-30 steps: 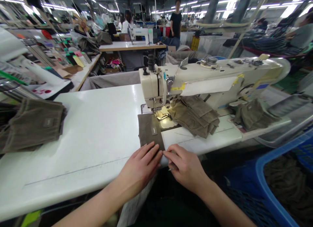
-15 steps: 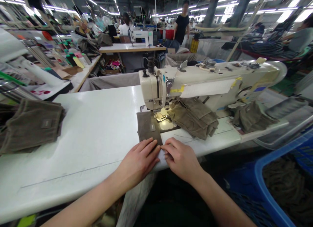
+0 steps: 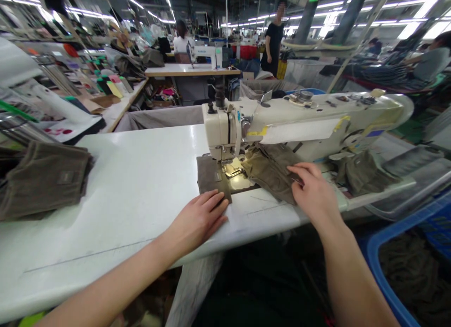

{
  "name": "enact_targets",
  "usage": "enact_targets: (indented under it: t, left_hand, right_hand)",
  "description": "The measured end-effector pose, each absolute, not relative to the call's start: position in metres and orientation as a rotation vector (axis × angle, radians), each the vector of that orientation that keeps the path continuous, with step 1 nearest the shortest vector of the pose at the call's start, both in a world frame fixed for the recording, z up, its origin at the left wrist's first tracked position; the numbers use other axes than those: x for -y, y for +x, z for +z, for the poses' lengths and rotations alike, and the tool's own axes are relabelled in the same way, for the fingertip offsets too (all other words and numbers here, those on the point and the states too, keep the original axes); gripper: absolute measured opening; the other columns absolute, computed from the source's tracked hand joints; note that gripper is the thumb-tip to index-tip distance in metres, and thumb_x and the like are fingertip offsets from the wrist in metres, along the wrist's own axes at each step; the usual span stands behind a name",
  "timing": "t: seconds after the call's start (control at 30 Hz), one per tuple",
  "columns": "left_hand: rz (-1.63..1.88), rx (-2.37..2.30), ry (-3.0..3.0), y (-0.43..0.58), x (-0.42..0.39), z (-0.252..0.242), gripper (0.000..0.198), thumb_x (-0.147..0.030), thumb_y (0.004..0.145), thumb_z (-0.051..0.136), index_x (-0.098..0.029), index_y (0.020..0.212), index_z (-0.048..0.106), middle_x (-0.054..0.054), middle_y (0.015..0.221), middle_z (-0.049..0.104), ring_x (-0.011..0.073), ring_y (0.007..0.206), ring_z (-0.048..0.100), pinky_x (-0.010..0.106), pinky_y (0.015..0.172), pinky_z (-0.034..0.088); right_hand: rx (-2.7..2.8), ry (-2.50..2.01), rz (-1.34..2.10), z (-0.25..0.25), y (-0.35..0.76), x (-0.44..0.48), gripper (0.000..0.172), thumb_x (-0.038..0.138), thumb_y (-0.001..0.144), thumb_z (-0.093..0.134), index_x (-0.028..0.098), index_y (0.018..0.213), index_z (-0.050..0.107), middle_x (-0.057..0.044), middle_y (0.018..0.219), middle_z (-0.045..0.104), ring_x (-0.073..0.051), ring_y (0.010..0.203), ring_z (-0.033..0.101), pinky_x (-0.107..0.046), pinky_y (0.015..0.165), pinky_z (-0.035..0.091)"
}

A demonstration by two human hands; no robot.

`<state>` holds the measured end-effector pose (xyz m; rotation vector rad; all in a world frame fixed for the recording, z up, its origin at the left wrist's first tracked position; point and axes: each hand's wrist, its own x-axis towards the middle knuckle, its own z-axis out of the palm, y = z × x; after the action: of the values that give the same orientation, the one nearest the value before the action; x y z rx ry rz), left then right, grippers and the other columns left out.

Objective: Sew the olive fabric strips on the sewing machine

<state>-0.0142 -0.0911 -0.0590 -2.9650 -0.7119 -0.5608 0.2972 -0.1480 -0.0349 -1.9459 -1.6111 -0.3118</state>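
A small brown fabric piece (image 3: 209, 177) with a tiny label lies flat on the white table (image 3: 141, 176), its far end under the presser foot of the cream sewing machine (image 3: 225, 129). My left hand (image 3: 199, 219) rests open with its fingers flat on the piece's near edge. My right hand (image 3: 312, 193) reaches over a pile of olive-brown fabric pieces (image 3: 271, 169) lying under the machine's arm. Its fingers touch the top of that pile, loosely spread.
A stack of brown pieces (image 3: 45, 179) sits at the table's left end. More pieces (image 3: 362, 174) lie on a tray by the machine's right end. A blue bin (image 3: 384, 252) stands low at the right. Other sewing tables and people fill the background.
My right hand has left the small piece's near edge and moved right and forward onto the olive pile. The piece has slid further under the foot, with my left hand following it.
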Motion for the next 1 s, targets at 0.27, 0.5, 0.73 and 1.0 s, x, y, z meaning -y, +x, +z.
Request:
enact_targets:
  t: [0.27, 0.5, 0.73, 1.0]
  left_hand:
    - [-0.534, 0.731, -2.962, -0.013, 0.075, -0.058, 0.033, -0.031, 0.102, 0.048, -0.017, 0.124, 0.067, 0.014, 0.128, 0.068, 0.0306, 0.121, 0.063, 0.047, 0.095, 0.060]
    - [-0.488, 0.740, -2.946, -0.013, 0.062, -0.058, 0.036, -0.033, 0.103, 0.045, -0.015, 0.125, 0.067, 0.016, 0.128, 0.067, 0.0308, 0.121, 0.062, 0.047, 0.095, 0.059]
    - [-0.440, 0.759, -2.956, -0.011, 0.048, -0.054, 0.038, -0.035, 0.104, 0.044, -0.013, 0.126, 0.066, 0.016, 0.127, 0.066, 0.0305, 0.120, 0.062, 0.046, 0.097, 0.058]
    - [-0.515, 0.759, -3.005, -0.008, 0.032, -0.052, 0.037, -0.034, 0.104, 0.042, -0.015, 0.121, 0.069, 0.015, 0.121, 0.067, 0.0277, 0.114, 0.063, 0.044, 0.096, 0.057]
  right_hand:
    - [1.563, -1.861, -0.292, -0.040, 0.311, 0.135, 0.022, 0.029, 0.092, 0.055, 0.025, 0.096, 0.076, -0.005, 0.098, 0.065, -0.019, 0.079, 0.064, -0.033, 0.069, 0.051]
    - [1.166, -1.548, -0.379, -0.027, 0.307, 0.135, 0.019, 0.030, 0.097, 0.050, 0.019, 0.099, 0.066, -0.010, 0.104, 0.070, -0.021, 0.091, 0.066, -0.036, 0.078, 0.053]
    - [1.491, -1.693, -0.289, -0.025, 0.316, 0.140, 0.021, 0.021, 0.087, 0.056, 0.021, 0.103, 0.069, -0.009, 0.118, 0.071, -0.022, 0.090, 0.068, -0.038, 0.079, 0.054]
    - [1.654, -1.864, -0.146, -0.041, 0.316, 0.136, 0.022, 0.027, 0.093, 0.052, 0.022, 0.100, 0.072, -0.007, 0.111, 0.074, -0.026, 0.098, 0.069, -0.040, 0.086, 0.053]
